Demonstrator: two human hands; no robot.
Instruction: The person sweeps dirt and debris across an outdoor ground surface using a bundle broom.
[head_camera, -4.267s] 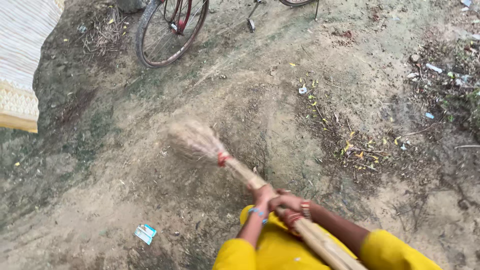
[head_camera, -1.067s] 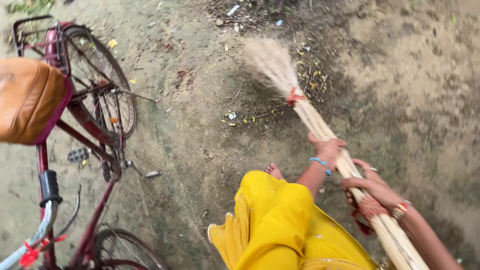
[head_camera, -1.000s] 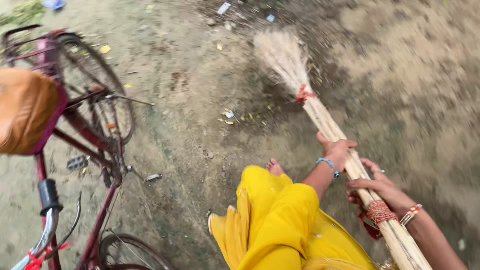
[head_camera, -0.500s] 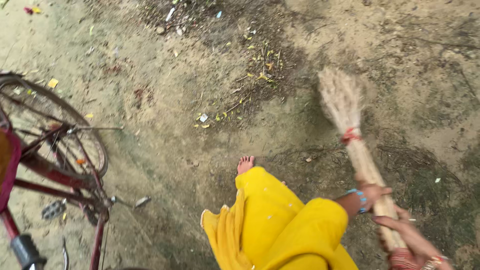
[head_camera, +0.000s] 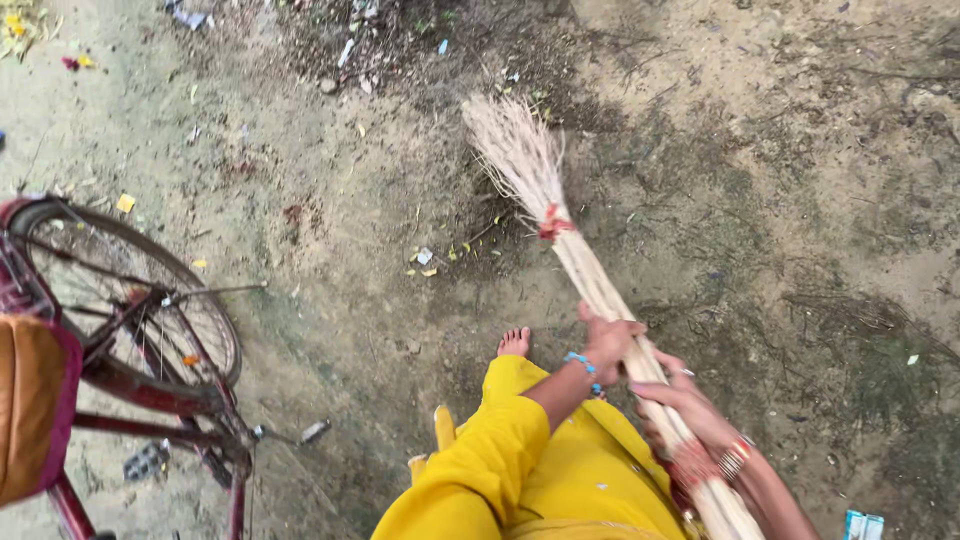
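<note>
A long straw broom (head_camera: 560, 235) with a red tie slants from the lower right up to the dirt at top centre. My left hand (head_camera: 607, 338), with a blue bead bracelet, grips the shaft higher up. My right hand (head_camera: 680, 405), wearing bangles and a ring, grips it lower down near a red binding. The bristle tip rests on the ground beside small yellow leaves and a paper scrap (head_camera: 425, 257). My bare foot (head_camera: 514, 342) and yellow clothing (head_camera: 520, 470) show below.
A dark red bicycle (head_camera: 130, 350) with a tan seat (head_camera: 30, 410) stands at the left, its wheel and pedal close to my leg. Litter and leaves lie along the top edge (head_camera: 350, 50). A blue-white wrapper (head_camera: 862, 524) lies at the bottom right.
The broom has swung from the right back to the left, onto the ground near the leaves. Both hands kept their grip. The view has shifted, showing more of the bicycle.
</note>
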